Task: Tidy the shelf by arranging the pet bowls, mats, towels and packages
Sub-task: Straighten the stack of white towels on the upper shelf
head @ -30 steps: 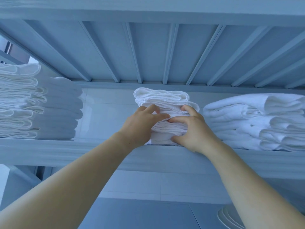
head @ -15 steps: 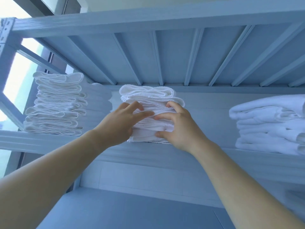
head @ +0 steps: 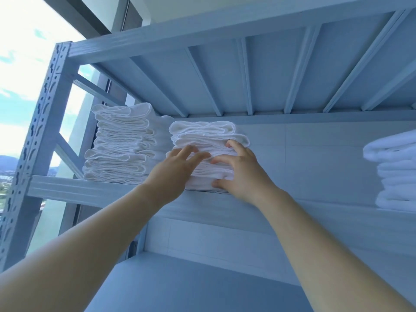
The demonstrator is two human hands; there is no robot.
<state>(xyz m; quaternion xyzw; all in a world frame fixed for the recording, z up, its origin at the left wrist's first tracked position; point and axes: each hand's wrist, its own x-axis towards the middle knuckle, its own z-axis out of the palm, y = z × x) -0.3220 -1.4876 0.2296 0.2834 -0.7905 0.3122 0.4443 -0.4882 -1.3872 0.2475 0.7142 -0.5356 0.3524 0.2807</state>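
Observation:
A stack of folded white towels (head: 202, 138) stands on the upper shelf board (head: 74, 191), right beside a taller stack of white towels (head: 119, 145) at the shelf's left end. My left hand (head: 173, 174) presses flat against the front left of the middle stack, fingers straight. My right hand (head: 242, 176) lies spread on its front right, thumb at the bottom towel, fingers reaching the upper folds. The lower towels are hidden behind both hands.
A third stack of thicker white towels (head: 396, 174) sits at the right end of the same shelf, with bare board between it and my hands. The perforated metal upright (head: 38, 131) and a window lie to the left. A lower shelf board (head: 191, 287) spreads below.
The middle towel stack has slid left along the shelf under both hands, from near the right stack to right beside the left one. My view has swung left with it.

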